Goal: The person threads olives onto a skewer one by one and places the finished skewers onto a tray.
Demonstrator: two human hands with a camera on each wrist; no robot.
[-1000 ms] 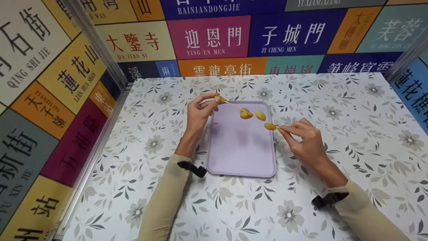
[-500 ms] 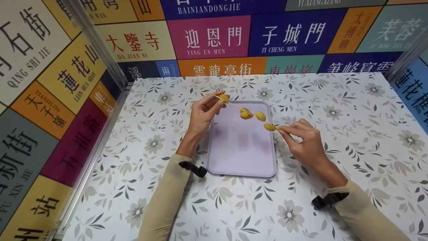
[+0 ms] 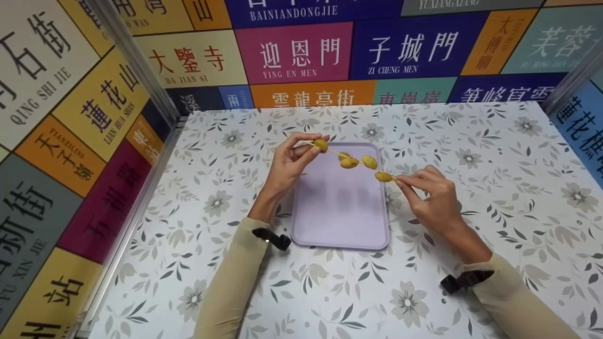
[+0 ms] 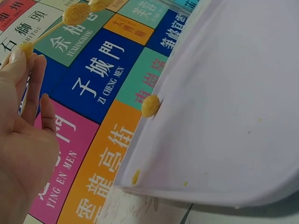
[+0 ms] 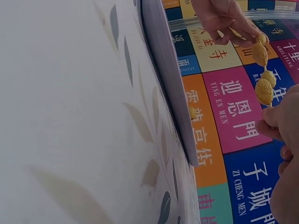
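A thin wooden skewer (image 3: pixel 333 151) carries several yellow-brown oval food pieces and hangs slantwise above the lilac tray (image 3: pixel 340 223). My right hand (image 3: pixel 432 197) pinches its lower right end, just beyond the oval piece (image 3: pixel 383 176). At the upper left end my left hand (image 3: pixel 288 162) pinches another oval piece (image 3: pixel 321 145), with a short bit of the stick poking out past it. A loose oval piece (image 4: pixel 150 106) lies on the tray near its far edge in the left wrist view. What kind of food it is, I cannot tell.
A small yellow crumb (image 4: pixel 136 177) sits at the tray's edge. The tray rests on a table (image 3: pixel 494 226) with a flower-patterned cover. Colourful panels with lettering (image 3: pixel 294 52) stand behind the table and along its left and right sides.
My left hand has shifted a little right and down along the skewer, its oval piece moving with it; the stick's end now shows beyond that piece. The right hand has barely moved.
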